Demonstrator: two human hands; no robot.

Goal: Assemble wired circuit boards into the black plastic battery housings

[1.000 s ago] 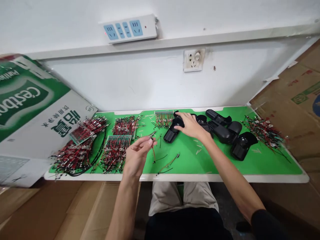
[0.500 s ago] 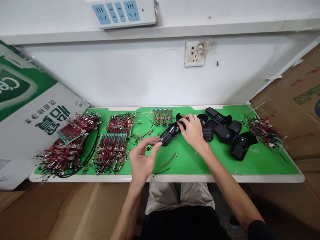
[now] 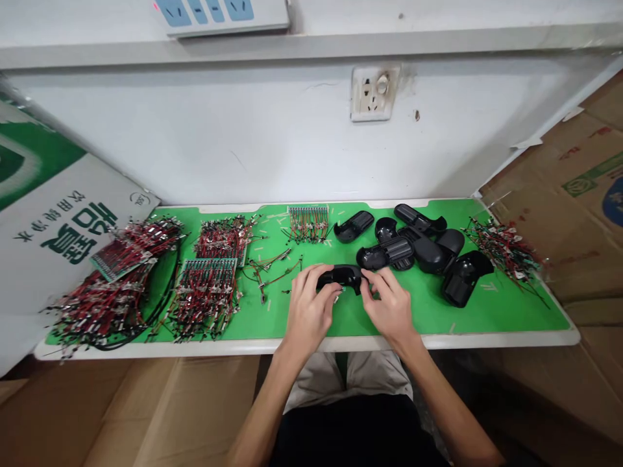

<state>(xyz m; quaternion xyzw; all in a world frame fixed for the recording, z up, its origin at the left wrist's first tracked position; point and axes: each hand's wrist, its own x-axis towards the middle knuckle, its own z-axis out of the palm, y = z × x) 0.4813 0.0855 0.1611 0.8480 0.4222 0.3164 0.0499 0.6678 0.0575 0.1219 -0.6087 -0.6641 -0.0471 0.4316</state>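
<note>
A curved black plastic shell [image 3: 346,275] is held level between my two hands over the front middle of the green mat. My left hand [image 3: 310,305] grips its left end, thumb along the near side. At the right end, my right hand [image 3: 389,303] pinches the shell between thumb and fingertips. A small pale bit shows under the shell by my left thumb, too small to name. Beyond my hands lie another black shell [image 3: 354,226] and a pile of similar black shells [image 3: 431,250]. Loose wires with small connectors [image 3: 265,269] lie left of my left hand.
Bundles of red and black wires on green circuit boards [image 3: 207,295] cover the mat's left side. A smaller wired board strip [image 3: 308,224] lies at the back. Another wire bundle [image 3: 506,253] sits far right. Cardboard [image 3: 574,214] and a white wall [image 3: 272,143] enclose the table.
The shell under my right hand has come nearer the front edge and turned level. My left hand has moved right and now grips it too. The view has shifted slightly.
</note>
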